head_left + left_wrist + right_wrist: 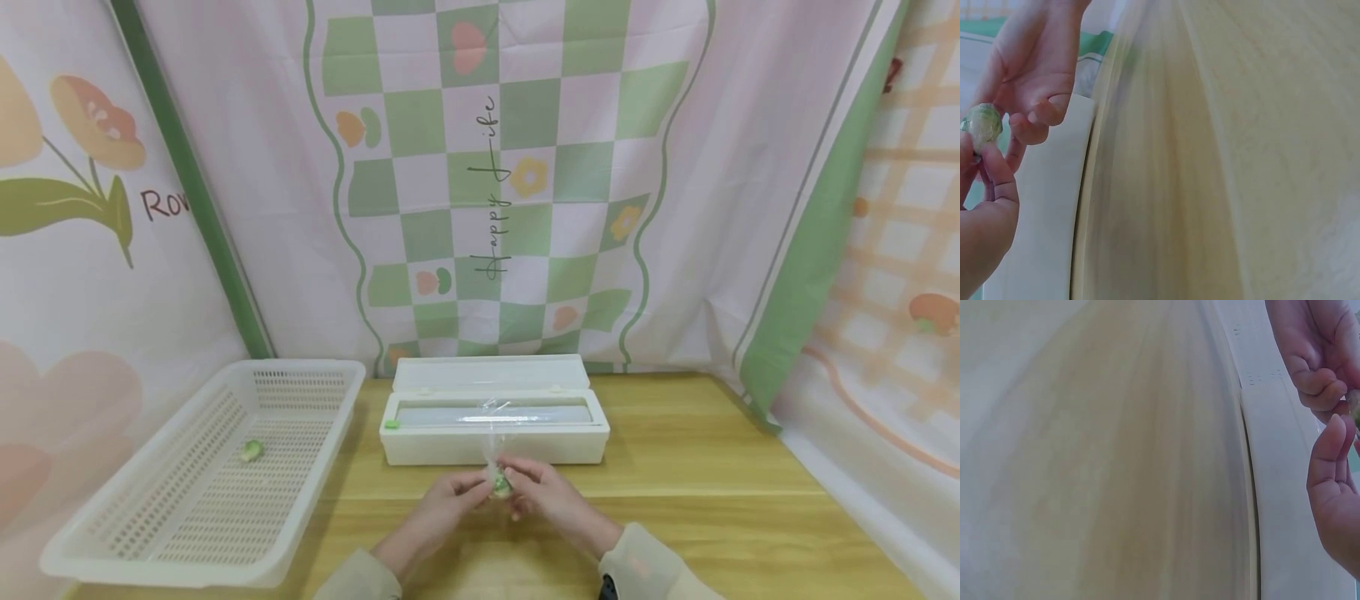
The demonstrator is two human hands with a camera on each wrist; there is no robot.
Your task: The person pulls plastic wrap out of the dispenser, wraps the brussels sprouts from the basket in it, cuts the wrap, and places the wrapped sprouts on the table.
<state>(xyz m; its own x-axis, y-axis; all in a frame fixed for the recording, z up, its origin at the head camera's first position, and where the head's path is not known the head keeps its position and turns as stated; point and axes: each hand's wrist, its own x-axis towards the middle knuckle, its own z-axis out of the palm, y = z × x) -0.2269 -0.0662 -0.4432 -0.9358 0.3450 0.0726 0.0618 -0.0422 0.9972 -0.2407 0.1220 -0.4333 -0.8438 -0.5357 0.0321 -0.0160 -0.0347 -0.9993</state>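
Note:
Between my two hands, in front of the white box, is a small Brussels sprout (502, 482) with clear cling film (492, 442) around it. The film rises from it in a gathered, twisted strand. My left hand (444, 510) pinches the sprout from the left with thumb and fingers. From the other side my right hand (553, 500) holds it, its fingertips at the top and right. The left wrist view shows the wrapped sprout (984, 125) pale green and rounded under shiny film. In the right wrist view only a sliver of it shows at the edge.
A white cling film dispenser box (442, 450) with its lid (487, 373) raised stands behind the hands; a film roll (442, 415) lies inside. A green slider (392, 425) sits at its left end. To the left, a white basket (341, 433) holds another sprout (252, 451). Curtains hang behind the wooden table (675, 467).

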